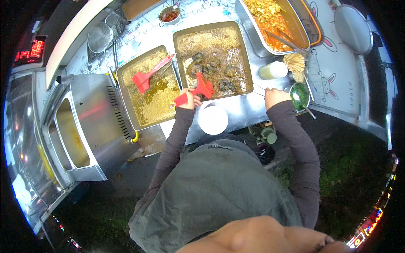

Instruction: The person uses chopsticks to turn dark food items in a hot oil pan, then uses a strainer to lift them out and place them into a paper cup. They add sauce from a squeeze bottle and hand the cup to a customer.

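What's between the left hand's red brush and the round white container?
The head view shows the near rim of the tray, then a strip of steel counter, between the red brush in the left hand and the round white container.

Bare silver metal tabletop [244,110] leaves a passage between the round white bowl [213,120] and the dark-sleeved right forearm [296,133], while the broad red brush [204,87] in the left grip [192,100] blocks the near left corner of the large rectangular metal tray [247,63].

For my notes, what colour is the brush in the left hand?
The brush in the left hand is red; the head view shows it best.
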`<state>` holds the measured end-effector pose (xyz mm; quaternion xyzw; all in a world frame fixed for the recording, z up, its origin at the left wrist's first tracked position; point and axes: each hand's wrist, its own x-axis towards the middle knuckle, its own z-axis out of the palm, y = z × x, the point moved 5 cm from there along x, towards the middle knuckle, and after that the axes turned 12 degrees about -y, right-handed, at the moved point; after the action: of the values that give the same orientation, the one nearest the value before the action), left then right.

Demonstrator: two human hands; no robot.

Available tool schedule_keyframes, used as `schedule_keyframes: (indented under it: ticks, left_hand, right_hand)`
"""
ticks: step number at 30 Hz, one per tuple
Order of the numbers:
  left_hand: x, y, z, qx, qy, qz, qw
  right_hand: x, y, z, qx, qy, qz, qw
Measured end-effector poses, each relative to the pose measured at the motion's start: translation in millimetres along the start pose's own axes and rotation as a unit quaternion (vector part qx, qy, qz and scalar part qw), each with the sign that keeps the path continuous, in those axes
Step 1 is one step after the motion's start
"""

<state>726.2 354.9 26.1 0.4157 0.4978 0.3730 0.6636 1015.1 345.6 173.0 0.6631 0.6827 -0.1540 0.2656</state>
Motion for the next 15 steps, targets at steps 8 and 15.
schedule_keyframes:
  ticks: [8,15]
  left_hand:
    - [4.3,18.1,25.1,0.135,-0.037,0.040,0.989]
    - [36.3,-14.9,30.8,0.016,-0.073,-0.004,0.997]
  right_hand:
    - [-4.3,-38.5,-5.7,-0.070,-0.050,-0.129,0.988]
    - [25.5,-64.7,15.7,-0.011,-0.014,-0.130,0.991]
